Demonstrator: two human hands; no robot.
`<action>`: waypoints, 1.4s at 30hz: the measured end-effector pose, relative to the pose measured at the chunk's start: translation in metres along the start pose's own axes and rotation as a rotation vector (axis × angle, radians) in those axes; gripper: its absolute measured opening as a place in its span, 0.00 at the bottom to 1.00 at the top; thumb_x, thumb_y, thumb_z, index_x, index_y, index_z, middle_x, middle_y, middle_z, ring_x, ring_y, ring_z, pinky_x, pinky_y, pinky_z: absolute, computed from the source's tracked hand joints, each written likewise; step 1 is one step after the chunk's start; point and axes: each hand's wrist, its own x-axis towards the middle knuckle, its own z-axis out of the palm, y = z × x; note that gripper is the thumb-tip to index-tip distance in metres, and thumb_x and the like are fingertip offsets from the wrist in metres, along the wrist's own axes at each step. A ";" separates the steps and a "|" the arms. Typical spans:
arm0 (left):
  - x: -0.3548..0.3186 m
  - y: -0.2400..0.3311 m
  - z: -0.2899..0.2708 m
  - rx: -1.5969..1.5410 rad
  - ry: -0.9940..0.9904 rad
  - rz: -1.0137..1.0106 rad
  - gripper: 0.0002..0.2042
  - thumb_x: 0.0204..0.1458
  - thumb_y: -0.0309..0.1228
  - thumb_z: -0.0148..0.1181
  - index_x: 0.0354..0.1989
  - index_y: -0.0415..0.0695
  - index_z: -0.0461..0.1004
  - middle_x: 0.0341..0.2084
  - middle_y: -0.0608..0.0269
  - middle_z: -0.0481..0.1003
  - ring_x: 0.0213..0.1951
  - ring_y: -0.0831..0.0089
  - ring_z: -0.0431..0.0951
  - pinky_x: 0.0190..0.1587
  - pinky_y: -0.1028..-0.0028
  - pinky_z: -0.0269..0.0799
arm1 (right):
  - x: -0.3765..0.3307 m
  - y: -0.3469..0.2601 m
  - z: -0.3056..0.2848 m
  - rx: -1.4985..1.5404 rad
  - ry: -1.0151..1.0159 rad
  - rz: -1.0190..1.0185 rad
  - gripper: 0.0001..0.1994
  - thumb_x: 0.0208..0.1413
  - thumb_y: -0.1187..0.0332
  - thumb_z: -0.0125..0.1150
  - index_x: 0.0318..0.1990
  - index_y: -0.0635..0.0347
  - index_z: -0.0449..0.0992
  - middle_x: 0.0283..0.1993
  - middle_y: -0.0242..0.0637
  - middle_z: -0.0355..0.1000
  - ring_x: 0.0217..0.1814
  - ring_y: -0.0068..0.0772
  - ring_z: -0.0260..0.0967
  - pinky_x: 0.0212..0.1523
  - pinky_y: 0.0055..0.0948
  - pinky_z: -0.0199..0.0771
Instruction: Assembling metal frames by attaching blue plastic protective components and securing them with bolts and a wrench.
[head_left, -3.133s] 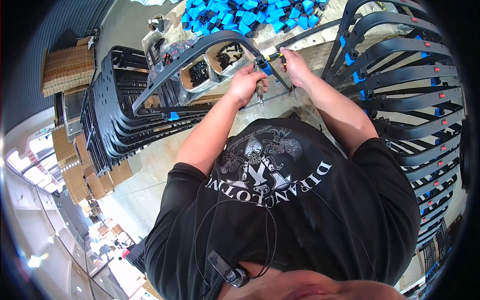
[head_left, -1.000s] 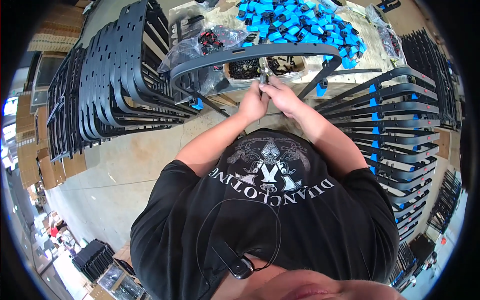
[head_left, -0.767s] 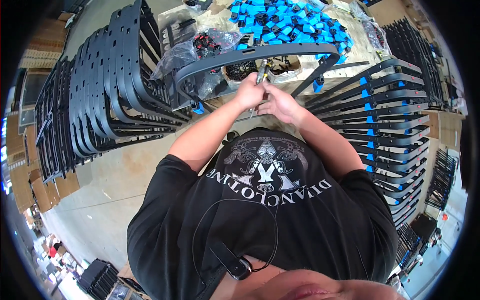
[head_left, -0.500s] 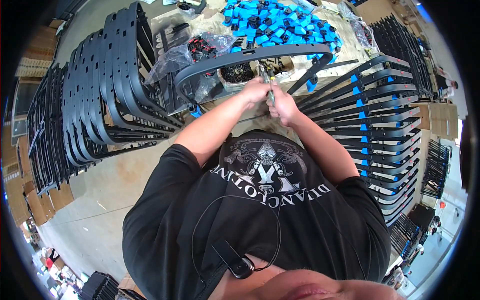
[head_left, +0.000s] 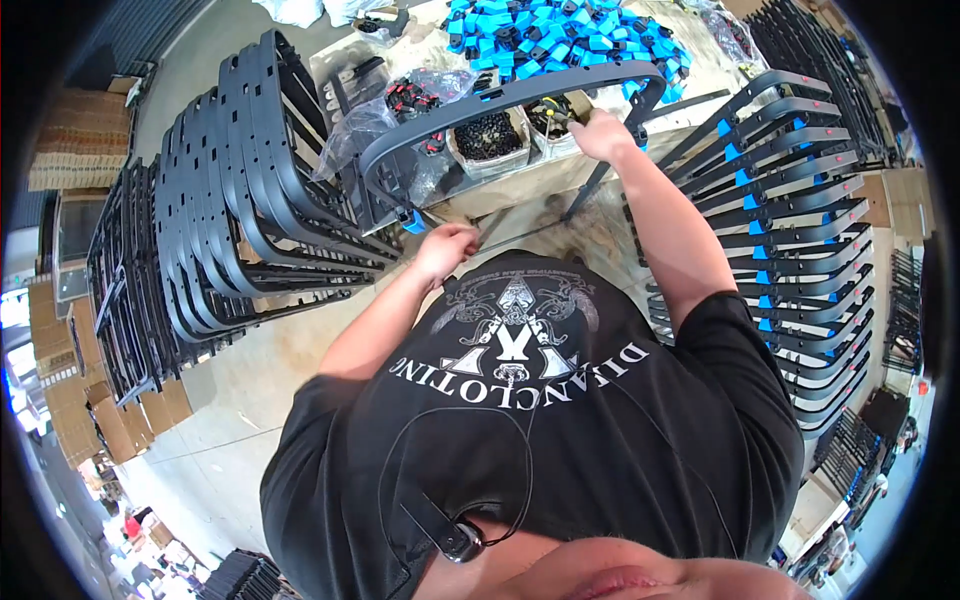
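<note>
Black plastic is filling most of what I am seeing: the curved black frame (head_left: 505, 100) is arching across the worktable (head_left: 520, 195) just beyond the person's chest, and I am using it as my landmark. My left hand (head_left: 447, 250) is sitting at the near left foot of that frame, curled loosely into a narrow fist beside the blue clip (head_left: 413, 222) at the frame's end; I cannot tell whether anything small is pinched in it. My right hand (head_left: 600, 133) is reaching under the frame's right shoulder, fingers bent down into the small box of fasteners (head_left: 560, 125), and I cannot tell whether it is holding any piece. Just left of that box, still under the arch, a tub of black screws (head_left: 488, 135) is standing. Beyond the frame, a heap of blue plastic parts (head_left: 560, 40) is lying on the table. Left of the frame, a stack of bare black frames (head_left: 240, 200) is leaning on edge, and right of it a row of frames with blue clips (head_left: 790, 230) is fanning out.
</note>
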 end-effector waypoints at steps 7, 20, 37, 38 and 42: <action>-0.003 -0.068 -0.041 0.106 0.772 0.251 0.18 0.55 0.37 0.70 0.43 0.36 0.72 0.29 0.64 0.77 0.31 0.75 0.75 0.38 0.73 0.73 | -0.065 0.116 0.046 0.300 0.220 0.112 0.27 0.53 0.53 0.62 0.49 0.72 0.76 0.47 0.56 0.78 0.54 0.55 0.76 0.58 0.43 0.73; 0.032 -0.014 -0.032 0.287 1.074 0.205 0.25 0.55 0.43 0.68 0.46 0.30 0.72 0.34 0.52 0.82 0.35 0.66 0.83 0.41 0.69 0.77 | 0.036 0.137 0.045 0.344 0.095 0.114 0.28 0.50 0.46 0.67 0.42 0.67 0.80 0.44 0.59 0.78 0.52 0.57 0.76 0.52 0.47 0.75; 0.050 -0.014 -0.030 0.016 1.008 0.001 0.23 0.52 0.38 0.67 0.53 0.39 0.72 0.36 0.54 0.82 0.35 0.62 0.82 0.41 0.65 0.76 | 0.030 0.161 0.043 1.369 -0.373 0.223 0.22 0.54 0.52 0.69 0.45 0.62 0.76 0.39 0.40 0.78 0.38 0.35 0.77 0.38 0.35 0.75; 0.052 -0.009 -0.025 -0.138 1.004 -0.006 0.22 0.52 0.35 0.67 0.53 0.41 0.69 0.31 0.55 0.80 0.29 0.63 0.81 0.33 0.65 0.76 | 0.027 0.169 0.039 1.655 -0.450 0.127 0.19 0.57 0.56 0.68 0.47 0.60 0.74 0.37 0.33 0.74 0.31 0.23 0.69 0.31 0.26 0.68; 0.054 -0.010 -0.027 -0.311 0.977 0.006 0.21 0.54 0.29 0.65 0.52 0.45 0.62 0.23 0.59 0.75 0.18 0.68 0.77 0.17 0.68 0.71 | 0.013 0.167 0.035 1.913 -0.549 0.123 0.17 0.59 0.55 0.67 0.45 0.58 0.76 0.33 0.30 0.69 0.28 0.19 0.59 0.26 0.21 0.58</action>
